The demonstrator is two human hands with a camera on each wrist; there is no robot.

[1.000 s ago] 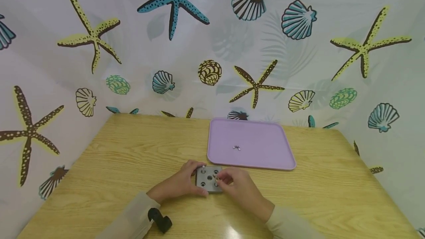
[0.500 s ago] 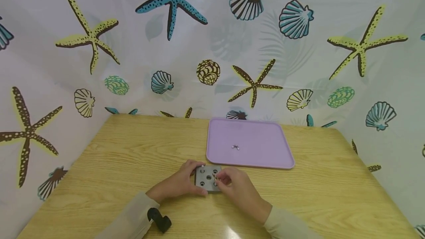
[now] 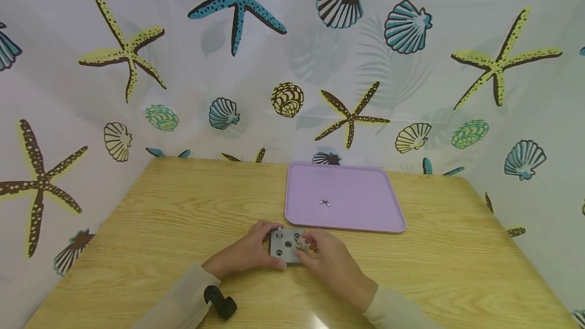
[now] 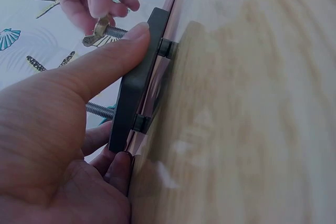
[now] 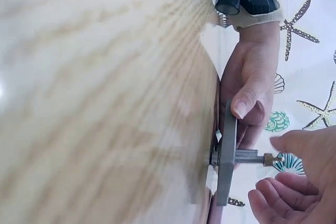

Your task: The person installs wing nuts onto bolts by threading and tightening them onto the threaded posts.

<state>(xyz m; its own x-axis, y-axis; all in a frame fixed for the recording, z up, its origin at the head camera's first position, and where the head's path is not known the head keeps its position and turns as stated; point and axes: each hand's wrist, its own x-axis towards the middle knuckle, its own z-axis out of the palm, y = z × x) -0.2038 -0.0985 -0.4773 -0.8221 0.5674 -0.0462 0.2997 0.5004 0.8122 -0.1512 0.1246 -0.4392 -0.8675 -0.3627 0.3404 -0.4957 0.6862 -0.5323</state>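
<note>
My left hand [image 3: 249,250] grips a grey metal plate [image 3: 288,253] by its left side, thumb at the near edge and fingers at the far edge. Holes dot the plate, and two threaded bolts stand up from it; one bare bolt [image 3: 280,233] is at the far left. On the end of the other bolt [image 5: 249,159] sits a brass-coloured wing nut [image 5: 271,159]. My right hand [image 3: 331,258] is beside this nut, thumb and fingers spread around it with a gap in the right wrist view. Bolt heads [image 4: 140,123] show under the plate.
A lilac tray [image 3: 361,202] lies behind the plate, with small silvery wing-nut-like pieces [image 3: 324,202] on it. The wooden table [image 3: 205,192] meets a shell-patterned curtain [image 3: 256,75] at the back. A black camera mount [image 3: 220,302] is on the left wrist.
My right fingers have loosened from their pinch on the wing nut and spread apart, so more of the nut shows. The left hand and plate stay put.
</note>
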